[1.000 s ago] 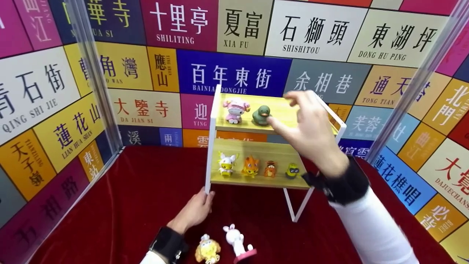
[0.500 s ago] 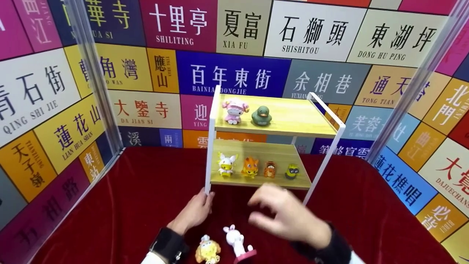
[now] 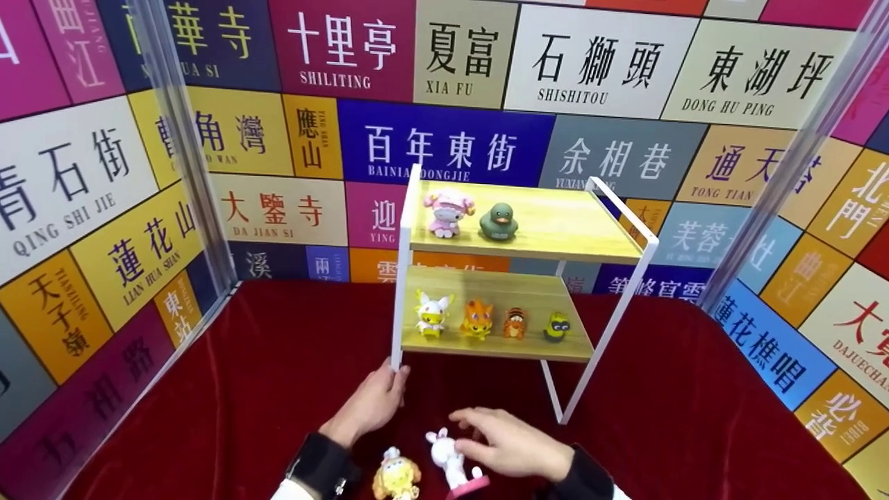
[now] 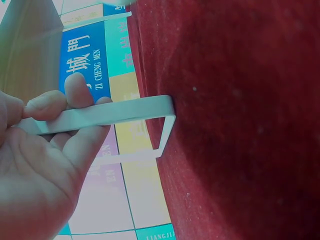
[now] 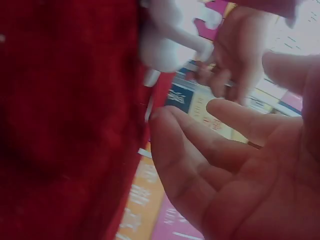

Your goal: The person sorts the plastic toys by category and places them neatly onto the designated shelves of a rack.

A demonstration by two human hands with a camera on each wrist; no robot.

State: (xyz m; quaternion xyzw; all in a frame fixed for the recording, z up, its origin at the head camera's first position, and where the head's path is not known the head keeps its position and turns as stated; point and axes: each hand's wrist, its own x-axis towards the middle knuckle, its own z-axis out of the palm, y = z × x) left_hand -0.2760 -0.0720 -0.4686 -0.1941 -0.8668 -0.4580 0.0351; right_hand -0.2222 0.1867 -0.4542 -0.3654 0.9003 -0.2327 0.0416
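My left hand (image 3: 368, 403) grips the front left leg of a two-tier shelf (image 3: 573, 239) with white metal sides and wood-look boards. In the left wrist view, its thumb and fingers close around the white leg (image 4: 135, 109). A white rabbit figurine (image 3: 446, 458) on a pink base is near the front of the red cloth. Over its right side hovers my right hand (image 3: 514, 444), fingers extended and apart. In the right wrist view, a gap shows between those fingers (image 5: 167, 155) and the rabbit. Left of the rabbit is a yellow dog-like figurine (image 3: 397, 476).
On the upper board stand a pink figurine (image 3: 448, 215) and a green duck (image 3: 499, 222). Several small figurines, including an orange one (image 3: 478, 319), line the lower board. Red cloth (image 3: 278, 368) covers the table, with sign-printed panels (image 3: 444, 142) behind and at both sides.
My right hand has come down from beside the duck on the upper board to the rabbit figurine at the front. The left hand keeps its grip on the shelf leg.
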